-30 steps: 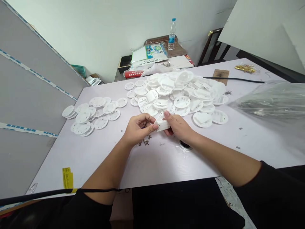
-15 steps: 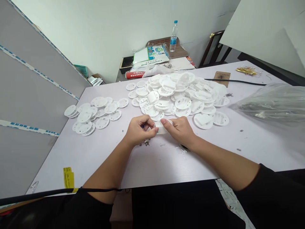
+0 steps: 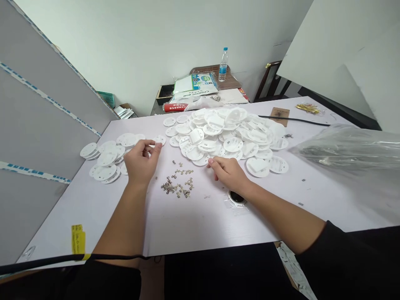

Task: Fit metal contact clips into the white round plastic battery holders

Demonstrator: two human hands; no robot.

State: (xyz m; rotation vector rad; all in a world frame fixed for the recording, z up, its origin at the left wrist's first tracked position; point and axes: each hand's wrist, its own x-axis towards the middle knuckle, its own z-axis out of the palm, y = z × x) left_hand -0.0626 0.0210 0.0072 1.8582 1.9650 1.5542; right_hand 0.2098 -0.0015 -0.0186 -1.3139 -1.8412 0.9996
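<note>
Near edge of surface [image 3: 200, 225]: black cable [image 3: 62, 260] runs along it at the near-left corner, beside a yellow label [image 3: 78, 239]. Small black round fitting [image 3: 236, 196] under clear film sits just behind the right wrist.

Mid surface: loose cluster of small metal clips [image 3: 177, 183] lies between the two hands, spread roughly left-right, touching neither hand.

Left hand [image 3: 141, 160] is over the right end of the small pile of white discs [image 3: 106, 160], fingers curled, thumb and forefinger pinched near a disc at that pile's right end; cannot tell if a disc is actually gripped. Discs in this pile lie flat and overlapping, and the pile's long axis runs along the surface's left edge toward the centre.

Right hand [image 3: 228, 173] rests palm down, fingers loosely bent, holding nothing, fingertips [image 3: 210, 163] pointing left and touching the near rim of the big heap of white discs [image 3: 228, 133]. The heap's long axis runs left-right across the middle of the surface; some discs are tilted, with rectangular backs up.

Right edge: clear plastic bag [image 3: 346, 148]. Far-right corner: brown card [image 3: 279, 114], black cord [image 3: 293, 120], gold bits [image 3: 308, 108].

Beyond the far edge: water bottle [image 3: 223, 64], booklets [image 3: 195, 83].
</note>
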